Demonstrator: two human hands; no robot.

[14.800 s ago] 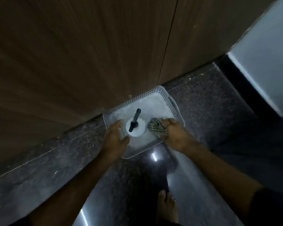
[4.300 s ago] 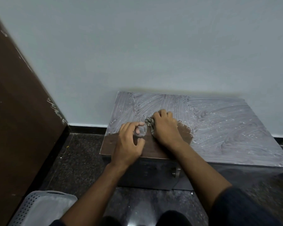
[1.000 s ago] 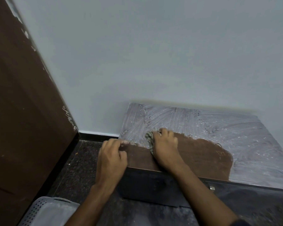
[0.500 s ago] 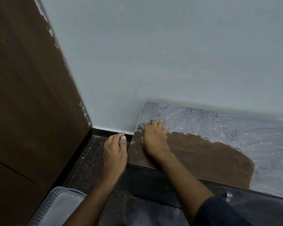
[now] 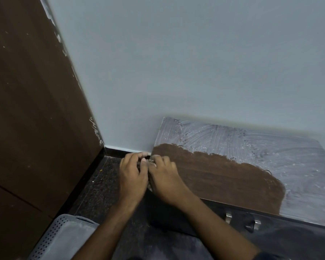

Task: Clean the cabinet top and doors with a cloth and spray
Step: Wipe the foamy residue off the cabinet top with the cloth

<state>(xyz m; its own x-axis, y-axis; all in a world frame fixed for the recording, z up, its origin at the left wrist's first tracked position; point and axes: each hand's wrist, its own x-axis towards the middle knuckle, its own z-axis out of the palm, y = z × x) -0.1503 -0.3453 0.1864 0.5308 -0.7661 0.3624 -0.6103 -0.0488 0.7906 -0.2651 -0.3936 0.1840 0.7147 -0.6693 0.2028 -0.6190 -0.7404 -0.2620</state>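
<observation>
Head view: a person is crouching at a low cabinet set against a pale wall, with a brown wooden panel standing at far left and a perforated basket sitting on the dark speckled floor beside it. The left hand is hovering just off the cabinet top's left edge, fingers curled inward toward the right hand; whether it is pinching the cloth cannot be told. The right hand is lying at that same left edge, fingers bent down over the cloth, of which only a small bunched scrap is showing between the two hands. The cabinet top is looking clean and brown along its front-left portion, while white smeared residue is covering the back strip and right side. Two metal door handles are showing below the front edge.

The wiping of the top appears under way, well short of done. Doing it well likely means regathering the cloth to a fresh face, then pressing flat in overlapping strokes toward the back edge, carrying residue off rather than respreading it. Open room is lying to the right along the top; the wall is closing the back edge, and the basket and panel are crowding the left.
</observation>
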